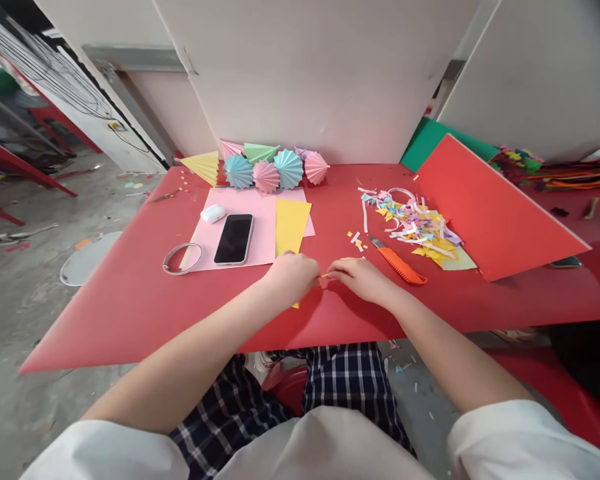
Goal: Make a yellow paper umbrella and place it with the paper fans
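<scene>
— Red table [220, 307], pale panels [330, 80] behind it: that's what our head view gives us. Where do we find the hands?

— Near the table's front edge, just beside each other. We see the left hand [293, 272] curled, seemingly pinching a small yellow piece [324, 275]; the right hand [361, 277] has thumb and fingers closed at its other end, so the piece sits between them

— What might go wrong for us?

— It looks thin, so we judge that an uneven pull could crease or tear it. The orange cutter [403, 267] lies just right of the right hand, blade end towards the far left; if that hand swung outward, we might knock the cutter or get nicked, and scatter the paper scraps [405, 223] beyond it

— And what can't we make out?

— We lose the left fingertips behind the hand, and can't tell whether the yellow tip [296, 306] below it belongs to the same piece. At far right, the red board [500, 207] hides part of a green sheet [423, 143], and the frame cuts off the table's right side
</scene>
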{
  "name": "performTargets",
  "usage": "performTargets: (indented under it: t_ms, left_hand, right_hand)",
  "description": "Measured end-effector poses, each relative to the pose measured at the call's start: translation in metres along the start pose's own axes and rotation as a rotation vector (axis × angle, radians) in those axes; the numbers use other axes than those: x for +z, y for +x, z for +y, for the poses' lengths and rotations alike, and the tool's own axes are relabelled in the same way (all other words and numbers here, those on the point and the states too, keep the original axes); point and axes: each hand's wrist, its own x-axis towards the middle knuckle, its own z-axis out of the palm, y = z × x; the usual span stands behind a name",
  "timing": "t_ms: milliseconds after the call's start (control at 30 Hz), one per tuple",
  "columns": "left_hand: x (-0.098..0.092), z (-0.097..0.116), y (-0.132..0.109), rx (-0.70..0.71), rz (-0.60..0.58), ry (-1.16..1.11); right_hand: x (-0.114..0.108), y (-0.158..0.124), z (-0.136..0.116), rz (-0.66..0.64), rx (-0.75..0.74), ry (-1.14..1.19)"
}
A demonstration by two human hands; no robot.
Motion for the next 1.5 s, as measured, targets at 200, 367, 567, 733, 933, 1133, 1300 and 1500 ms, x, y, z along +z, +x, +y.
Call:
performTargets:
  t_ms: [200,367,567,733,933,1133,1300,1500]
  left_hand:
    - [0.002,-0.008,0.029,-0.035,-0.253,-0.05]
    - [-0.005,-0.013,0.045,-0.093,-0.542,-0.071]
    - [-0.004,-0.014,0.054,-0.105,-0.702,-0.082]
    - [0.0,-0.017,0.057,-0.138,-0.737,-0.129]
    - [-0.002,-0.014,0.054,-0.188,-0.748,-0.18]
    - [0.0,-0.015,0.055,-0.238,-0.735,-0.194]
    - [-0.001,-0.01,0.055,-0.293,-0.784,-0.221]
    - [0.003,-0.012,0.058,-0.299,-0.817,-0.212]
  right_hand:
    - [-0.024,-0.018,0.041,0.252,0.103,-0.178]
    - [-0.033,-0.043,0.087,0.34,0.407,-0.546]
    - [-0.029,-0.063,0.076,0.34,0.469,-0.531]
    - [-0.003,-0.078,0.039,0.382,0.339,-0.053]
    - [0.034,-0.078,0.011,0.176,0.232,0.136]
    - [0.04,-0.078,0.0,0.076,0.327,-0.101]
    - [0.05,-0.075,-0.009,-0.007,0.366,-0.393]
    - [0.056,-0.073,-0.016,-0.065,0.372,-0.545]
